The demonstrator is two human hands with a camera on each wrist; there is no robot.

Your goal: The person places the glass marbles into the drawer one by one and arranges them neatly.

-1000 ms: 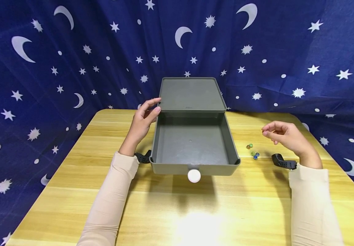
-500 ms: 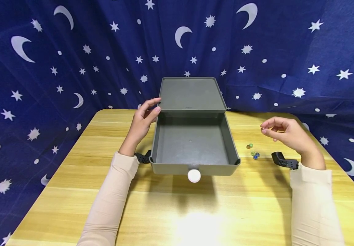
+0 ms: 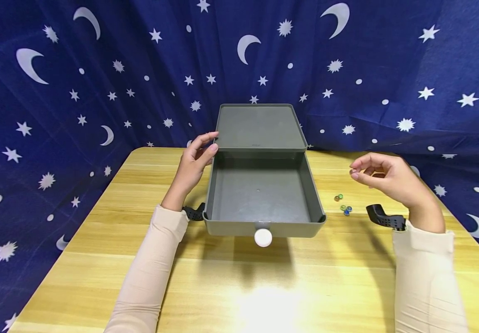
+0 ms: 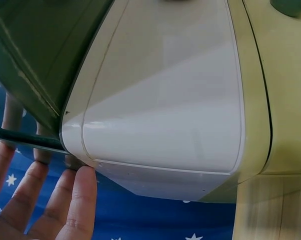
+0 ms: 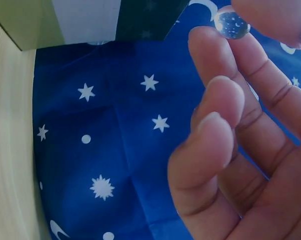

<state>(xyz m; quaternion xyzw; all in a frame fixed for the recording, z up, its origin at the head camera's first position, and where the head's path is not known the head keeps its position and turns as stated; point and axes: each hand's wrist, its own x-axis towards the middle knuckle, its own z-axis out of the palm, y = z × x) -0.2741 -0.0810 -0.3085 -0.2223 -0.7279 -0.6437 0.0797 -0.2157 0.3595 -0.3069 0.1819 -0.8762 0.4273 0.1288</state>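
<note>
A small drawer cabinet (image 3: 260,127) stands mid-table; the left wrist view shows its dark green top tier, white middle tier (image 4: 160,100) and yellow lower tier (image 4: 285,100). Its top drawer (image 3: 260,196) is pulled out, bare inside, with a white round knob (image 3: 263,237) in front. My left hand (image 3: 191,166) touches the cabinet's left side near the top, fingers fairly straight. To the right, my right hand (image 3: 389,180) is raised over the table and pinches a clear glass marble (image 5: 232,23) between thumb and forefinger. Its other fingers curl loosely.
Several coloured glass marbles (image 3: 343,208), green, amber and blue, lie on the wooden table (image 3: 139,286) between the cabinet and my right hand. A dark blue curtain (image 3: 139,46) with white moons and stars hangs behind the table.
My right hand has risen slightly and shifted a little to the left with the marble in its pinch. My left hand, the cabinet and the loose marbles have stayed in place.
</note>
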